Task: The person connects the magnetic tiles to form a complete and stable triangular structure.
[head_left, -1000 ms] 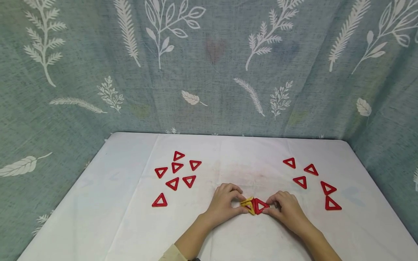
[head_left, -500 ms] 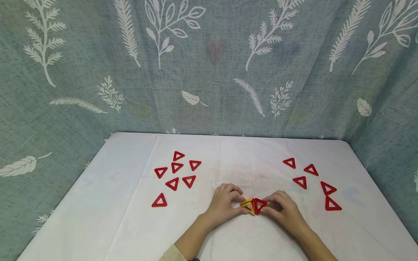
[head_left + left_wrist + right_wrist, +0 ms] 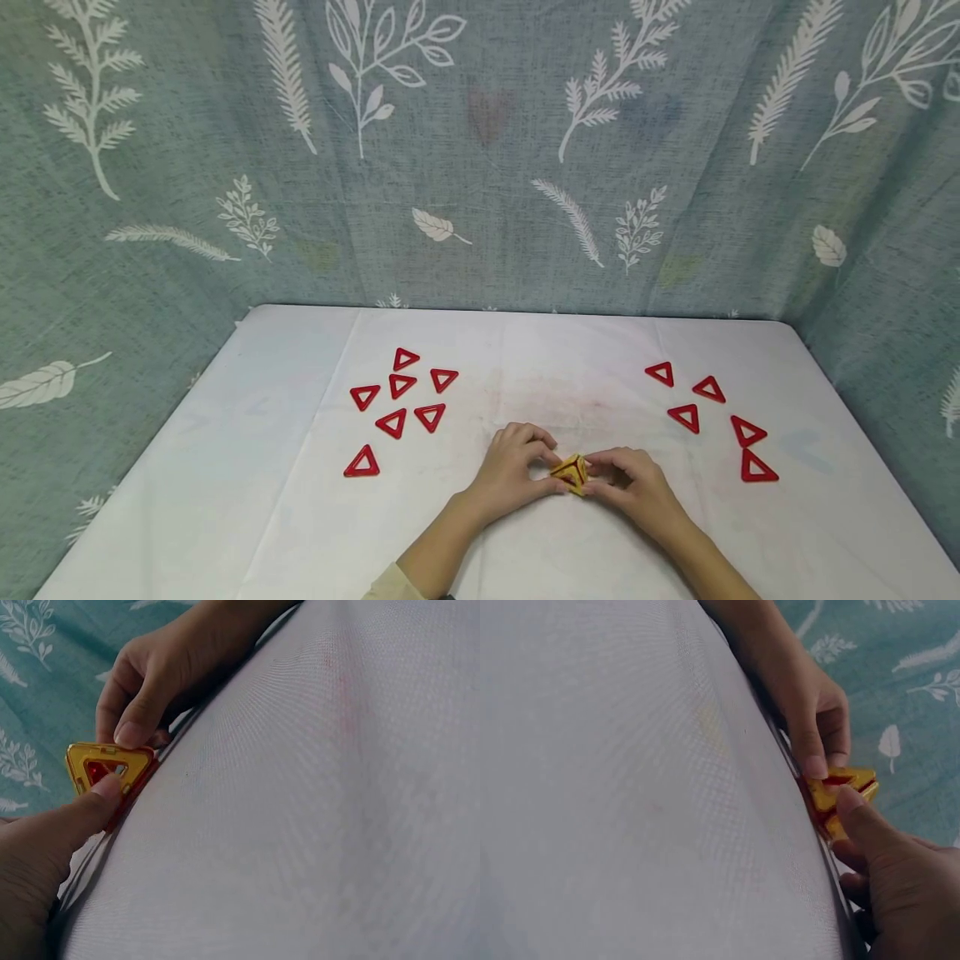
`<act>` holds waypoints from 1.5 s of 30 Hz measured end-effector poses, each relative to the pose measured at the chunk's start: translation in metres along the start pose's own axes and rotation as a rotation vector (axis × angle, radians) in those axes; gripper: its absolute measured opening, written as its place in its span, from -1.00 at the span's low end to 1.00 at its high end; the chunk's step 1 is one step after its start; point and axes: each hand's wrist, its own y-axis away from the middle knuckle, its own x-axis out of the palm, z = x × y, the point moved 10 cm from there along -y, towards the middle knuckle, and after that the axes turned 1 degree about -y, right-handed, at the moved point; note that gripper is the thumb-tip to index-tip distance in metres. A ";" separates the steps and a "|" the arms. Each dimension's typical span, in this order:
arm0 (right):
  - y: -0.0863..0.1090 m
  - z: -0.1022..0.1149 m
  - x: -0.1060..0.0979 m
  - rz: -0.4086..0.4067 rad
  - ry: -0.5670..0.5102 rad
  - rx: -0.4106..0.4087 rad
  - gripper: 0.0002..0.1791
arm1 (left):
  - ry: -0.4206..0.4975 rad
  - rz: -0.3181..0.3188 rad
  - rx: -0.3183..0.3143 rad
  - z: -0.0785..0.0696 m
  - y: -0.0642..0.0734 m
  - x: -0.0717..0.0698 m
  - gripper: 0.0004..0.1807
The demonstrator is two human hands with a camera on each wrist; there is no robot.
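A small pyramid of triangular magnetic tiles [image 3: 579, 477], yellow outside with red showing at its edges and inside, stands on the white tabletop between the hands. My left hand [image 3: 510, 471] pinches its left side; in the left wrist view the thumb presses a yellow face [image 3: 139, 759]. From the other side my right hand [image 3: 637, 487] pinches it between thumb and fingers. The right wrist view shows that thumb on the yellow tiles [image 3: 821, 798], beside the left hand's fingers. The pyramid's far side and some fingertips are hidden.
Several loose red triangular tiles [image 3: 362, 473] lie flat on the left of the white-covered table [image 3: 300, 533]. Another scattered group of red tiles [image 3: 761, 478] lies on the right. A green leaf-patterned curtain [image 3: 480, 250] surrounds the back and sides.
The right hand has moved left, and the red triangle that leaned outward has been folded up against the yellow tiles, making a pyramid. The left hand keeps its grip. The view has shifted slightly.
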 end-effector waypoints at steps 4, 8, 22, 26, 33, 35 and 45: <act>0.000 0.005 0.001 -0.017 -0.002 -0.053 -0.59 | 0.017 0.021 -0.026 0.003 0.000 0.002 -0.74; 0.001 0.009 0.006 -0.025 0.100 -0.073 -0.49 | 0.029 0.023 -0.058 0.004 0.000 0.002 -0.73; -0.006 0.016 0.007 -0.125 0.370 -0.046 -0.58 | -0.033 -0.059 -0.030 0.004 -0.001 -0.004 -0.70; -0.009 0.014 0.007 -0.137 0.386 -0.016 -0.61 | -0.010 -0.022 -0.108 0.013 -0.001 0.001 -0.70; -0.023 0.001 0.014 -0.103 0.342 -0.001 -0.62 | 0.020 -0.036 -0.237 0.029 -0.007 -0.002 -0.72; -0.029 -0.003 0.017 -0.088 0.326 0.003 -0.62 | 0.013 -0.041 -0.262 0.034 -0.010 -0.002 -0.71; -0.055 -0.025 0.025 -0.044 0.278 0.090 -0.62 | -0.010 -0.074 -0.323 0.055 -0.025 -0.005 -0.73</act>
